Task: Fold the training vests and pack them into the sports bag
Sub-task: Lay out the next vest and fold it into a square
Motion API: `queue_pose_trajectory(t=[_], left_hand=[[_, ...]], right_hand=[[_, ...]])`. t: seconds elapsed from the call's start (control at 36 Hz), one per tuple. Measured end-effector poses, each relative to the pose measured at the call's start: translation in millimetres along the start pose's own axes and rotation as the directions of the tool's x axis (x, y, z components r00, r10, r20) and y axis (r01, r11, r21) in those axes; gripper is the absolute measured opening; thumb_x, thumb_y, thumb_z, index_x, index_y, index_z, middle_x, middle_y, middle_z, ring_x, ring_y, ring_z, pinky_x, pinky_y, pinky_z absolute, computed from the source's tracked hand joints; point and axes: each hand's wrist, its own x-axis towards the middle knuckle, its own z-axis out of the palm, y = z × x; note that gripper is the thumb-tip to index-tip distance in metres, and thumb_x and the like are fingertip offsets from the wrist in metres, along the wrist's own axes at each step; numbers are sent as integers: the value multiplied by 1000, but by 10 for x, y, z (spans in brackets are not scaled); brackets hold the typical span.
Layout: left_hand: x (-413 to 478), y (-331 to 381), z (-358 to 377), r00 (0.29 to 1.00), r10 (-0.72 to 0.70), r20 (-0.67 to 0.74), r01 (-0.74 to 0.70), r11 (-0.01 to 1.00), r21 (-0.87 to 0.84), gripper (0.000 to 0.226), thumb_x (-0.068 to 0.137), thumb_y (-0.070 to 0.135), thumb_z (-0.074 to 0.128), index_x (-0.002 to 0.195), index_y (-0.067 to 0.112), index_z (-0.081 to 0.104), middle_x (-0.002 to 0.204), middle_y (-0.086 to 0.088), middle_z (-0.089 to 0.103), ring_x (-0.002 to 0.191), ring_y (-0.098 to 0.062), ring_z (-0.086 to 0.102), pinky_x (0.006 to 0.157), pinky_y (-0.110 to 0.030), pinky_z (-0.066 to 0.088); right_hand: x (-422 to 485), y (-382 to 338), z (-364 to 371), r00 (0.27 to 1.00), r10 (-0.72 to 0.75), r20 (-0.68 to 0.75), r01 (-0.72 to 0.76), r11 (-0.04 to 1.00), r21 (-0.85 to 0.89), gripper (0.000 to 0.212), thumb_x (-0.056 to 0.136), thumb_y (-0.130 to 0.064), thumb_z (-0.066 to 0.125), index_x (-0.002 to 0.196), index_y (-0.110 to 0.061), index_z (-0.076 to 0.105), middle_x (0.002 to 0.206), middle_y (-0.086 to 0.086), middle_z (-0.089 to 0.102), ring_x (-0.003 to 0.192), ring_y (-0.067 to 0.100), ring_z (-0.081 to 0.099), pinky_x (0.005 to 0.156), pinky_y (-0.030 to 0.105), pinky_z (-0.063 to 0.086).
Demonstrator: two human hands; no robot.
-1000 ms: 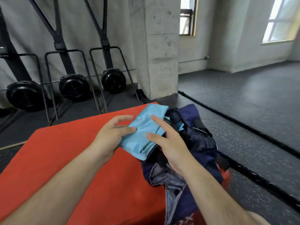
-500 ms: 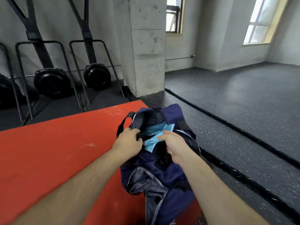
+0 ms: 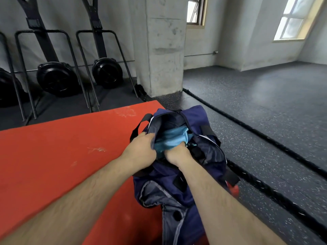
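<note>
A navy sports bag (image 3: pixel 192 121) lies unzipped on the right edge of the red mat (image 3: pixel 53 156). A folded light-blue training vest (image 3: pixel 170 139) sits inside its mouth. My left hand (image 3: pixel 139 151) grips the bag's left rim and holds the opening apart. My right hand (image 3: pixel 177 154) reaches into the bag at the vest's near edge; its fingers are hidden inside the bag and under the vest.
A concrete pillar (image 3: pixel 164 46) stands behind the mat. Black machines with round housings (image 3: pixel 54 78) line the wall at the left. A thick black rope (image 3: pixel 265 138) runs across the speckled rubber floor (image 3: pixel 265 103) to the right of the bag.
The vest went from above the mat, held between both hands, down into the bag. My left hand took hold of the bag's rim and my right hand pushed deeper inside.
</note>
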Motion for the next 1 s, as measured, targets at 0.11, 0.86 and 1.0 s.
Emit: queue_pose_trajectory(t=[0.11, 0.86, 1.0], left_hand=[[-11, 18, 15, 1000, 15, 12, -15, 1000, 6, 42, 83, 2, 49, 125, 5, 53, 116, -13, 50, 109, -36, 53, 93, -41, 44], [115, -155, 238, 990, 56, -129, -54, 998, 12, 54, 89, 2, 47, 142, 9, 47, 134, -14, 48, 119, -32, 52, 94, -32, 41], [7, -187, 238, 969, 96, -229, -105, 994, -29, 26, 94, 12, 50, 116, 13, 63, 108, -5, 53, 99, -26, 58, 88, -30, 43]], right_hand=[[-224, -110, -225, 998, -44, -50, 8, 827, -561, 60, 87, -54, 54, 134, -16, 53, 137, 7, 52, 125, 29, 51, 86, 33, 41], [49, -94, -78, 977, -194, 84, 200, 717, -668, 61, 101, -59, 27, 152, -25, 32, 158, 21, 24, 142, 50, 21, 114, 60, 16], [-215, -157, -211, 915, -402, -45, 261, 670, -695, 45, 105, -42, 30, 133, -16, 53, 138, 10, 53, 129, 36, 43, 105, 50, 30]])
